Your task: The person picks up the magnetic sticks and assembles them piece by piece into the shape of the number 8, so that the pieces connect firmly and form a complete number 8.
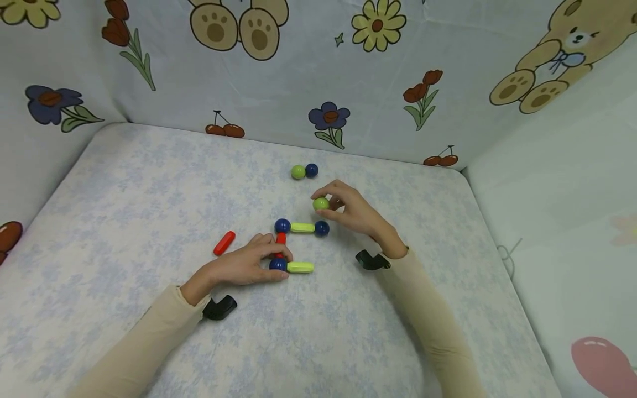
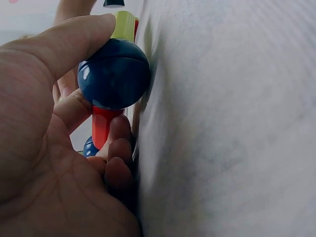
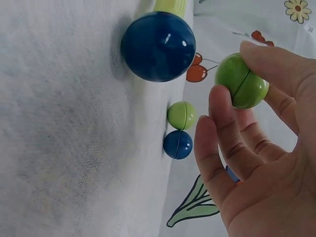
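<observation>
Near blue ball [image 1: 278, 264]: caught between the thumb and fingers of the left hand [image 1: 246, 264], presumably to stop the three-sided frame sliding on the surface [image 1: 298, 342].
Frame: from the near blue ball, a red connecting rod [image 1: 281, 240] leads away to the far blue ball [image 1: 282, 226], while the near lime rod [image 1: 301, 267] points right (its outer end carries no ball).
Opposite side: beyond the near blue ball, the far lime rod [image 1: 302, 228] spans two balls, the right-hand one being the end blue ball [image 1: 322, 228].
Held green ball [image 1: 320, 204]: off the surface, beyond and right of the near blue ball, pinched in the right hand [image 1: 350, 209]; a fingertip hold seems to leave much of it uncovered.
Spares: a loose red rod [image 1: 224, 243] left of the near blue ball; well beyond it, a spare green ball [image 1: 298, 172] beside a spare blue ball [image 1: 311, 170], perhaps parked clear of both hands.
Left grip: pinching, low to the surface.
Right grip: pinching, wrist raised, fingers bent, palm inward.
</observation>
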### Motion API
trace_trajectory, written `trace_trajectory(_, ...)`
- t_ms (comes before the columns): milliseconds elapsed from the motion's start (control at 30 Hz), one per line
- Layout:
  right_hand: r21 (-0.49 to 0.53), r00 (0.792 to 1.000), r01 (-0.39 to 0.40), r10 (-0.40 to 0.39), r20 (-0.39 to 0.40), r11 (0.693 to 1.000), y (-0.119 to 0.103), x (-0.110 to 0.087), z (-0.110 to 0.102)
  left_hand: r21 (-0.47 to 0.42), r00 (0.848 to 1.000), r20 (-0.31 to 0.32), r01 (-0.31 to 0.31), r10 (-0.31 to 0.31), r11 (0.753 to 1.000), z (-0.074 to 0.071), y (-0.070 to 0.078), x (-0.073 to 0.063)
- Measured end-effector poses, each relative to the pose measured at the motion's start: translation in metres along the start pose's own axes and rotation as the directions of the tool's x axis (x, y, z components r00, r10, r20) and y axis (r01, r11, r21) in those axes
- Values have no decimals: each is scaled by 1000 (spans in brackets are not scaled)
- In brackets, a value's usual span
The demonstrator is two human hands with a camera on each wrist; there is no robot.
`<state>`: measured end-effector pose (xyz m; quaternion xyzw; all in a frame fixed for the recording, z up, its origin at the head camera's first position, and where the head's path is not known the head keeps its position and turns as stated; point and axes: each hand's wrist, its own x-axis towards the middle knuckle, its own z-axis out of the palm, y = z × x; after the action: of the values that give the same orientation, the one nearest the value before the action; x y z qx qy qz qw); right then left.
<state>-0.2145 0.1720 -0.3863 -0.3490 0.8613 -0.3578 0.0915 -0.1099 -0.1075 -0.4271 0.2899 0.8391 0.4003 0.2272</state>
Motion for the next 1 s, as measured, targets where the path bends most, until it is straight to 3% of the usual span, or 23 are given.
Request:
trace_trajectory(633, -28, 995, -43, 45, 84, 999, -18, -49, 9, -2, 1000, 8, 4, -4, 1000, 1, 1, 1)
trace_trajectory(1000, -26, 986, -60, 64, 153, 998, -25, -66, 23, -3, 1000, 0, 5, -5, 1000, 0, 0, -1)
